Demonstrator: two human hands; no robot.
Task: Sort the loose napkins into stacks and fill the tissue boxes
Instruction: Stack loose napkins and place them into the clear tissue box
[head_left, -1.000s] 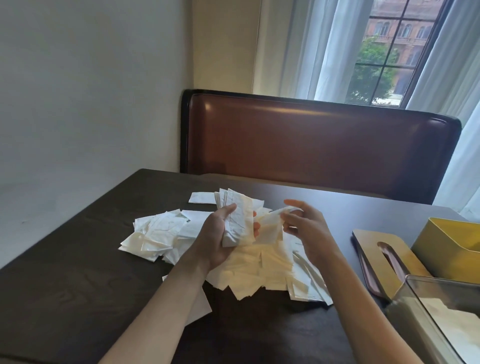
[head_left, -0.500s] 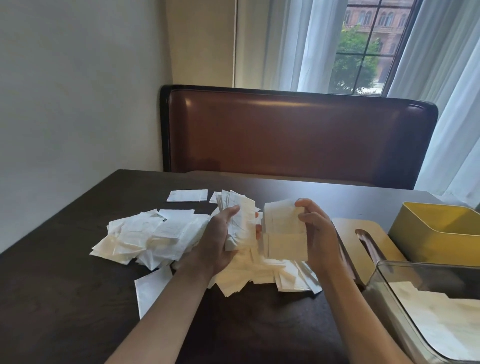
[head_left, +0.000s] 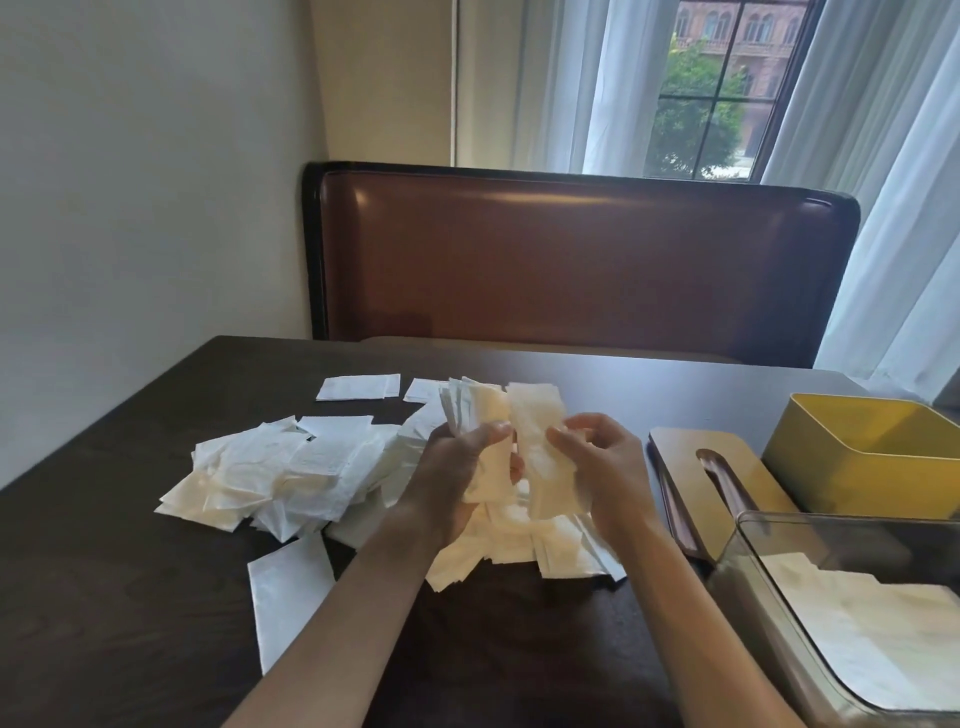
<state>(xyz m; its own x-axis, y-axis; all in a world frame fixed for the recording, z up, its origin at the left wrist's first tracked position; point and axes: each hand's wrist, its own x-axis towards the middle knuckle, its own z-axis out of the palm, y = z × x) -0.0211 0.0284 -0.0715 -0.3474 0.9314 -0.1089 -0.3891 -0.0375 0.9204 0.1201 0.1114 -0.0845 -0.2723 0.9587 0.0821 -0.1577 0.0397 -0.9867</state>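
My left hand (head_left: 457, 478) grips a bundle of white napkins (head_left: 475, 410) held upright above the table. My right hand (head_left: 605, 467) pinches a folded napkin (head_left: 537, 431) right beside that bundle, touching it. Under both hands lies a heap of loose napkins (head_left: 291, 478), spreading left across the dark table (head_left: 104, 597). A clear tissue box (head_left: 769, 582) with white napkins inside stands at the near right. Behind it sits an open yellow tissue box (head_left: 857, 467). A wooden lid with a slot (head_left: 727, 483) lies flat between the heap and the boxes.
A brown leather bench back (head_left: 571, 260) runs along the table's far edge. A few single napkins (head_left: 358, 387) lie apart toward the far side, and one (head_left: 285, 587) lies near my left forearm. A window with white curtains (head_left: 883, 156) is behind the bench.
My right hand has brought its folded napkin leftward against the bundle in my left hand. The view has shifted slightly.
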